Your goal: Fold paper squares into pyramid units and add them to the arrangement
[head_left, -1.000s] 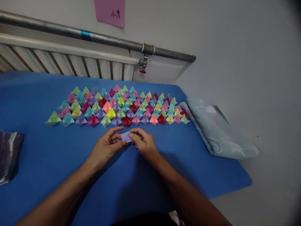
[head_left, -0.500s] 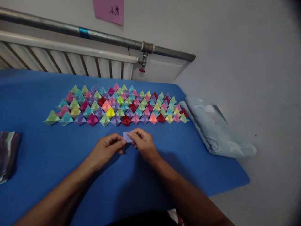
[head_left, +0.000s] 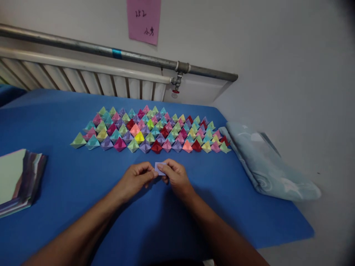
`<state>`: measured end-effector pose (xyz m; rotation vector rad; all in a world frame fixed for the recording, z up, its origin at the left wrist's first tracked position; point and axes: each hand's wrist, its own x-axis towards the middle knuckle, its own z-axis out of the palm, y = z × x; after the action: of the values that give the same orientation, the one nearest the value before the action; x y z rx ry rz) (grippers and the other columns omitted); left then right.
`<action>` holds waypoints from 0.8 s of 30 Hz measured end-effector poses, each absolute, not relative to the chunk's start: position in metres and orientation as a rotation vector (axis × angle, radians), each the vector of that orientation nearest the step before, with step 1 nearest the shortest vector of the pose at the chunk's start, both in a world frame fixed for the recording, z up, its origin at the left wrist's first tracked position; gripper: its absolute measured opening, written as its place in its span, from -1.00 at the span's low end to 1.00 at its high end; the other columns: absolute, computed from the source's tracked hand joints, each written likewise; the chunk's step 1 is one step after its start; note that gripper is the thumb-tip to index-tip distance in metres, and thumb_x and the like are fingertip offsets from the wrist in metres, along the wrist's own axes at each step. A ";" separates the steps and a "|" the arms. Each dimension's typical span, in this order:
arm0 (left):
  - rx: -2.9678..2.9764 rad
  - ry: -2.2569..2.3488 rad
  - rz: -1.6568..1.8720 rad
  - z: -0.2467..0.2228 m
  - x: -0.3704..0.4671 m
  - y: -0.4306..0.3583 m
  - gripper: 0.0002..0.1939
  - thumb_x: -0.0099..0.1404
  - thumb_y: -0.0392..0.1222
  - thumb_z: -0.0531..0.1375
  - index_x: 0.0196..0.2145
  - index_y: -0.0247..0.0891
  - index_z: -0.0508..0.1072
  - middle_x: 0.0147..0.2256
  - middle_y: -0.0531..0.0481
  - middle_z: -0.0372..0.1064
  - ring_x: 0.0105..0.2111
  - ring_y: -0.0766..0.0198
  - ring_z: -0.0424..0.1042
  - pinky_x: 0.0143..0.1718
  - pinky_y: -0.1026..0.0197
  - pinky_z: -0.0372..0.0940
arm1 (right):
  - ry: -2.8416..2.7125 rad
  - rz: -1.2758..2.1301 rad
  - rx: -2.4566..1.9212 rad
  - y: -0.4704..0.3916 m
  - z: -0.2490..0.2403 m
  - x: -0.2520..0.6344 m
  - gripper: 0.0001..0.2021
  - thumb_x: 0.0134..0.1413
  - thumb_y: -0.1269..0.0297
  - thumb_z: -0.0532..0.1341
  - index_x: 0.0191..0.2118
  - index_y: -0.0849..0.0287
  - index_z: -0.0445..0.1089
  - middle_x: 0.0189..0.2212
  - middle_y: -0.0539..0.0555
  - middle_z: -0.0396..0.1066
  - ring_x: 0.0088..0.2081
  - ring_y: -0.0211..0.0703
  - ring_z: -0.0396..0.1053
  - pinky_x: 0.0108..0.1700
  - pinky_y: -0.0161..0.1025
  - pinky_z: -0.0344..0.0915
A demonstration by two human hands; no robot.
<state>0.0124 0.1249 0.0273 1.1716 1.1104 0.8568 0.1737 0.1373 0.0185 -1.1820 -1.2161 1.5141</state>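
A small folded lilac paper (head_left: pixel 160 167) is pinched between my left hand (head_left: pixel 138 178) and my right hand (head_left: pixel 176 176), just above the blue cloth (head_left: pixel 155 218). Most of the paper is hidden behind the fingers. Beyond my hands lie several rows of small folded paper shapes (head_left: pixel 151 130) in green, pink, purple, red, yellow and teal, laid side by side across the cloth.
A stack of coloured paper sheets (head_left: pixel 18 181) lies at the left edge. A folded pale blue fabric (head_left: pixel 266 162) rests at the right edge of the cloth. Behind are a white radiator (head_left: pixel 83 77), a metal pipe (head_left: pixel 138 59) and a pink note (head_left: pixel 143 20) on the wall.
The lilac paper has become smaller between my fingers as both hands closed over it. The view shifted left and up, showing more of the paper stack and the note.
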 end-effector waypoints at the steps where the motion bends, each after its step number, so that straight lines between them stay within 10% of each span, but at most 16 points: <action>1: 1.180 1.112 0.857 0.027 0.012 0.125 -0.67 0.10 0.06 0.29 -0.57 -0.24 0.35 -0.66 0.15 0.23 -0.62 0.40 0.17 -0.53 0.29 0.06 | -1.215 1.515 -1.191 0.137 0.019 0.174 -0.70 -0.04 0.04 0.29 -0.52 0.15 0.31 -0.70 -0.17 0.16 -0.64 -0.39 0.08 -0.56 -0.37 0.02; 24: 1.168 1.019 0.836 0.023 0.010 0.123 -0.61 0.10 0.09 0.27 -0.61 -0.21 0.24 -0.64 0.14 0.13 -0.61 0.40 0.07 -0.55 0.27 -0.07 | -1.174 1.750 -1.143 0.136 0.015 0.172 -0.62 -0.11 -0.04 0.35 -0.49 0.14 0.26 -0.70 -0.18 0.17 -0.68 -0.42 0.06 -0.62 -0.39 -0.05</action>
<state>0.0104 0.1226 0.0232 1.1679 1.0191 0.8357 0.1717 0.1363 0.0147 -1.1430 -1.1740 1.7498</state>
